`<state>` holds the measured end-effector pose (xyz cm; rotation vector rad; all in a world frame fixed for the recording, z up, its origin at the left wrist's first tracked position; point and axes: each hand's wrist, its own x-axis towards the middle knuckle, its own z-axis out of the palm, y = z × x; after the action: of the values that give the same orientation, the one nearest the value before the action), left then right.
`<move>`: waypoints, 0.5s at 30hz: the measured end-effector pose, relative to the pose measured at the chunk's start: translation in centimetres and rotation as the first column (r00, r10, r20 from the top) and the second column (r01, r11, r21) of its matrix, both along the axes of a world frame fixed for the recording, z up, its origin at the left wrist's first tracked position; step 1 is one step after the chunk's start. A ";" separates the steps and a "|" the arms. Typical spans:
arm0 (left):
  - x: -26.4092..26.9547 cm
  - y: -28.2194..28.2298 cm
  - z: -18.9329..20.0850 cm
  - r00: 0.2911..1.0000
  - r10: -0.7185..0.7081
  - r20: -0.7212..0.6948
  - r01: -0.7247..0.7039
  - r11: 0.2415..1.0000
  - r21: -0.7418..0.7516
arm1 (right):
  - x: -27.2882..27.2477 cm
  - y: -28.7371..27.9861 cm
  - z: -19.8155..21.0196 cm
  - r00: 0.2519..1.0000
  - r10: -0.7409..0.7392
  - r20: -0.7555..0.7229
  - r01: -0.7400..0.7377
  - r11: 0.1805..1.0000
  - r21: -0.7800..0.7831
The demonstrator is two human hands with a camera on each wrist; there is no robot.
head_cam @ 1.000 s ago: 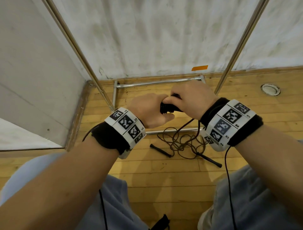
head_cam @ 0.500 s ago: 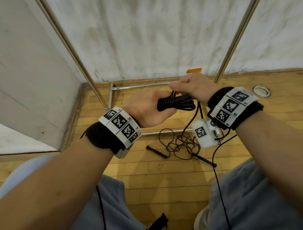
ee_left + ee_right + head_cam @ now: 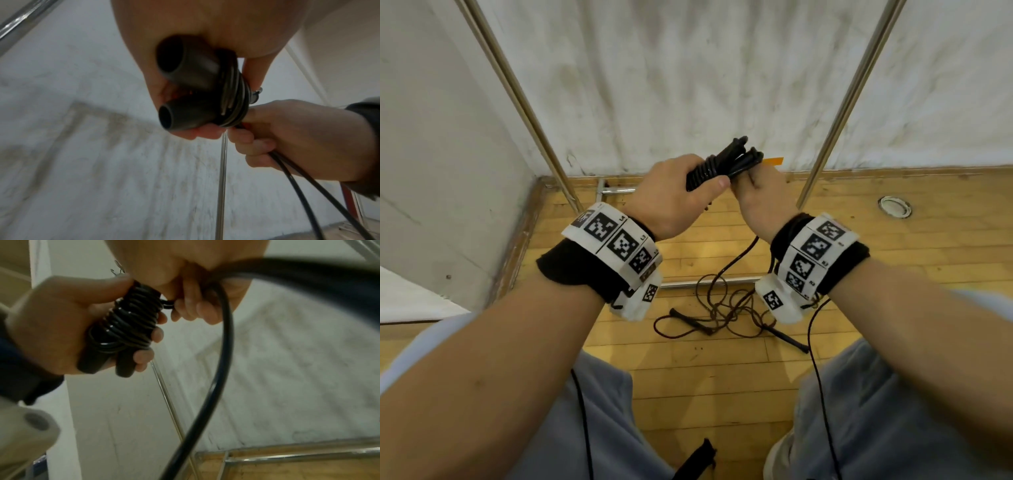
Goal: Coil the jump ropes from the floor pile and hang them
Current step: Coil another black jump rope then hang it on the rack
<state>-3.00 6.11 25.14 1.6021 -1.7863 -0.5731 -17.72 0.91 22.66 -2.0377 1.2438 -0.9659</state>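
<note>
Left hand [image 3: 674, 195] grips one black rope's two handles [image 3: 185, 91] with wound coils; right hand [image 3: 760, 202] pinches its cord [image 3: 224, 344]; one tangled rope [image 3: 726, 308] on floor [image 3: 893, 260].

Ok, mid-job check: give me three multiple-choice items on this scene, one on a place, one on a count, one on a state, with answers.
1. Where is the tangled brown jump rope?
A on the wooden floor
B on the rack
C in hand

2. How many black handles are in the left hand?
A one
B two
C four

3. The black cord from the right hand is:
A fully wound
B cut
C partly wound, a loose length trailing

Answers: 1 A, it lies below the wrists; 2 B, two round ends show; 3 C, coils wrap the handles while cord hangs free.
</note>
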 end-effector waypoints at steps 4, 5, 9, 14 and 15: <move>0.5 -0.2 0.2 1.000 0.020 -0.016 -0.021 0.999 -0.033 | 0.4 0.7 -1.0 0.996 0.079 -0.031 -0.081 0.993 -0.087; 0.7 -0.2 0.2 1.000 0.017 0.005 -0.017 0.999 -0.043 | 0.4 0.7 -1.1 0.992 0.075 -0.106 -0.085 0.991 -0.099; 0.8 -0.2 -0.2 0.998 -0.006 0.070 0.007 1.000 -0.016 | 0.1 0.0 -0.6 0.931 0.055 -0.362 -0.074 0.997 -0.037; 1.3 -0.5 -0.5 0.995 0.072 0.072 -0.067 0.995 -0.073 | 0.7 0.1 0.8 0.959 0.186 -0.214 -0.144 0.969 0.199; 1.5 -0.6 -0.6 0.991 0.100 0.085 -0.093 0.993 -0.077 | 0.8 0.1 1.0 0.969 0.186 -0.162 -0.145 0.961 0.234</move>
<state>-1.45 5.48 24.56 1.6768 -1.7618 -0.3932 -16.95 1.04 23.63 -2.0488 1.1904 -0.5463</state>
